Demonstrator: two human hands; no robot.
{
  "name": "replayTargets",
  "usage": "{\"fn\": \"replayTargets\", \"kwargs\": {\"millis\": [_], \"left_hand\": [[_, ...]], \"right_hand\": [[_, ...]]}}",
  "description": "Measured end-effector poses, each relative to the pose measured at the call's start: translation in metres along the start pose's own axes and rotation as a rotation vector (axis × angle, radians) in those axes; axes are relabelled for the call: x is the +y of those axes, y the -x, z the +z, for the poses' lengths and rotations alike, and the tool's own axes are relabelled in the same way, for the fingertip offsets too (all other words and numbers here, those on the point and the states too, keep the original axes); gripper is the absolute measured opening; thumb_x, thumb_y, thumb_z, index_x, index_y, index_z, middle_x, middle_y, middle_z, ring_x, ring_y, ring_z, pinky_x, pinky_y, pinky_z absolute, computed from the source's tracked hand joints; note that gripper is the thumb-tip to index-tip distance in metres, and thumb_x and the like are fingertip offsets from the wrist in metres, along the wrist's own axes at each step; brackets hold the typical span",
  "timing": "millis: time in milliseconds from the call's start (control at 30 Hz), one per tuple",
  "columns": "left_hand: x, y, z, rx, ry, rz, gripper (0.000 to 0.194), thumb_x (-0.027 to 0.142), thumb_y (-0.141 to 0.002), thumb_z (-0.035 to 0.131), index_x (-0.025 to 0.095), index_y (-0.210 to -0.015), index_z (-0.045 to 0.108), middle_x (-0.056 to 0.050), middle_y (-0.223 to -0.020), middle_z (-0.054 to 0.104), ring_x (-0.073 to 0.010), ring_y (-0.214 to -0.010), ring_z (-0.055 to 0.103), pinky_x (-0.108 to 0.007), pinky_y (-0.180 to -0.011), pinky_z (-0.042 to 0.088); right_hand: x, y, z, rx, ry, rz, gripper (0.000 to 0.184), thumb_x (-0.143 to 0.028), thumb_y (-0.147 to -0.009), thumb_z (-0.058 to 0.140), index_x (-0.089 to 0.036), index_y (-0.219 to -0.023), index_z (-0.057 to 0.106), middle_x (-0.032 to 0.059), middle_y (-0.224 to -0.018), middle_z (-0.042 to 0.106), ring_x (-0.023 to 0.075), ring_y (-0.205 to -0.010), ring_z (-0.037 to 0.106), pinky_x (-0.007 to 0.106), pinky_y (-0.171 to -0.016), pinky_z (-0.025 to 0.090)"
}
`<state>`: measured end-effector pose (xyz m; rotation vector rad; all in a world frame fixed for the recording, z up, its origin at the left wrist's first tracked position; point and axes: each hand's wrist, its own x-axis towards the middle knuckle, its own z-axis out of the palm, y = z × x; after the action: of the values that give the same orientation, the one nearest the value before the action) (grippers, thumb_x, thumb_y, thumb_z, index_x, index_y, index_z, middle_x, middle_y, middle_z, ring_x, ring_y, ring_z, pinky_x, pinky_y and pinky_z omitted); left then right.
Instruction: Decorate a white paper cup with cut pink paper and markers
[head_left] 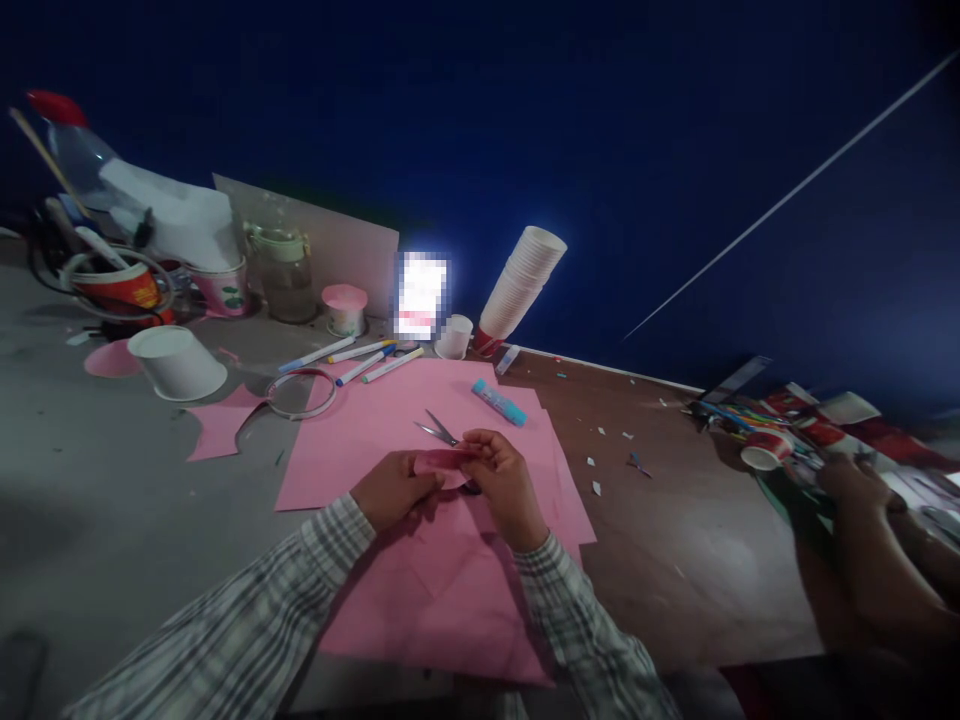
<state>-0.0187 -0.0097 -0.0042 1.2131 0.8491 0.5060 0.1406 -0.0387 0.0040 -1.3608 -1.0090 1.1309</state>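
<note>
Between my two hands is a small piece of pink paper (442,461), pinched at both ends. My left hand (397,490) has its left end between thumb and fingers. At the other end, my right hand (501,480) grips it with the fingertips. A pair of scissors (442,432) shows just beyond the paper, blades pointing away to the left; its handles are mostly hidden by my right hand and the paper. Large pink sheets (352,440) lie stacked under my hands. On them, past my right hand, rests a turquoise glue stick (499,402).
Several markers (375,360) and a tape ring (301,393) lie at the back left, near a cut pink scrap (225,425) and an overturned white cup (177,362). A tall leaning cup stack (523,285) stands behind. A co-worker's arm (862,530) is at right.
</note>
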Motion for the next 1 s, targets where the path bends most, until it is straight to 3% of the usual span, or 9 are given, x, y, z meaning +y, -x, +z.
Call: {"fn": "replayTargets", "kwargs": {"millis": [100, 167, 300, 467, 600, 833, 1000], "left_hand": [[0.000, 0.000, 0.000, 0.064, -0.094, 0.000, 0.033, 0.035, -0.077, 0.053, 0.015, -0.052, 0.059, 0.003, -0.034, 0.047, -0.0078, -0.029, 0.037, -0.021, -0.034, 0.026], [0.001, 0.000, 0.000, 0.098, -0.129, 0.012, 0.036, 0.035, -0.077, 0.052, 0.017, -0.045, 0.054, 0.003, -0.033, 0.045, -0.0083, -0.030, 0.037, -0.021, -0.036, 0.026], [0.006, 0.001, 0.000, 0.163, -0.132, 0.063, 0.024, 0.035, -0.074, 0.054, 0.016, -0.059, 0.060, 0.003, -0.044, 0.055, -0.0106, -0.040, 0.044, -0.022, -0.043, 0.034], [0.008, 0.003, 0.000, 0.207, -0.168, 0.180, 0.025, 0.032, -0.075, 0.055, 0.014, -0.085, 0.069, -0.002, -0.074, 0.070, -0.0180, -0.070, 0.061, -0.028, -0.067, 0.047], [0.005, 0.002, 0.003, 0.299, -0.175, 0.311, 0.029, 0.027, -0.071, 0.060, 0.015, -0.096, 0.070, -0.007, -0.093, 0.070, -0.0217, -0.087, 0.063, -0.034, -0.080, 0.049], [0.010, 0.004, 0.008, 0.379, -0.204, 0.401, 0.015, 0.020, -0.075, 0.056, 0.021, -0.072, 0.071, -0.003, -0.084, 0.064, -0.0185, -0.083, 0.059, -0.031, -0.080, 0.050], [0.008, 0.004, 0.011, 0.511, -0.203, 0.412, 0.013, 0.018, -0.075, 0.053, 0.019, -0.076, 0.067, -0.002, -0.082, 0.061, -0.0174, -0.080, 0.058, -0.031, -0.077, 0.049]], "right_hand": [[-0.003, 0.002, 0.000, -0.005, 0.035, -0.011, 0.030, -0.024, -0.064, 0.066, -0.020, -0.093, 0.058, 0.0018, -0.083, 0.067, 0.0145, -0.068, 0.062, 0.023, -0.055, 0.046], [-0.004, 0.003, -0.001, -0.029, 0.059, -0.012, 0.033, -0.025, -0.064, 0.067, -0.019, -0.095, 0.059, 0.0018, -0.085, 0.066, 0.0137, -0.067, 0.060, 0.023, -0.057, 0.046], [-0.006, 0.003, -0.003, -0.104, 0.139, 0.023, 0.036, -0.029, -0.067, 0.068, -0.017, -0.100, 0.061, 0.0002, -0.080, 0.063, 0.0115, -0.061, 0.052, 0.023, -0.055, 0.042], [-0.007, 0.003, -0.004, -0.117, 0.270, -0.030, 0.012, -0.029, -0.070, 0.063, -0.017, -0.069, 0.062, -0.0037, -0.059, 0.049, 0.0114, -0.056, 0.042, 0.024, -0.053, 0.034], [-0.010, 0.006, -0.002, -0.172, 0.281, -0.004, 0.007, -0.025, -0.068, 0.059, -0.018, -0.065, 0.059, -0.0043, -0.058, 0.047, 0.0115, -0.056, 0.041, 0.024, -0.054, 0.032], [-0.017, 0.009, 0.000, -0.255, 0.410, -0.039, 0.017, -0.025, -0.073, 0.058, -0.018, -0.059, 0.052, -0.0050, -0.055, 0.041, 0.0107, -0.056, 0.036, 0.024, -0.053, 0.029], [-0.013, 0.013, 0.006, -0.245, 0.326, -0.032, 0.016, -0.032, -0.076, 0.060, -0.016, -0.073, 0.061, -0.0026, -0.062, 0.049, 0.0112, -0.058, 0.041, 0.024, -0.054, 0.033]]}}
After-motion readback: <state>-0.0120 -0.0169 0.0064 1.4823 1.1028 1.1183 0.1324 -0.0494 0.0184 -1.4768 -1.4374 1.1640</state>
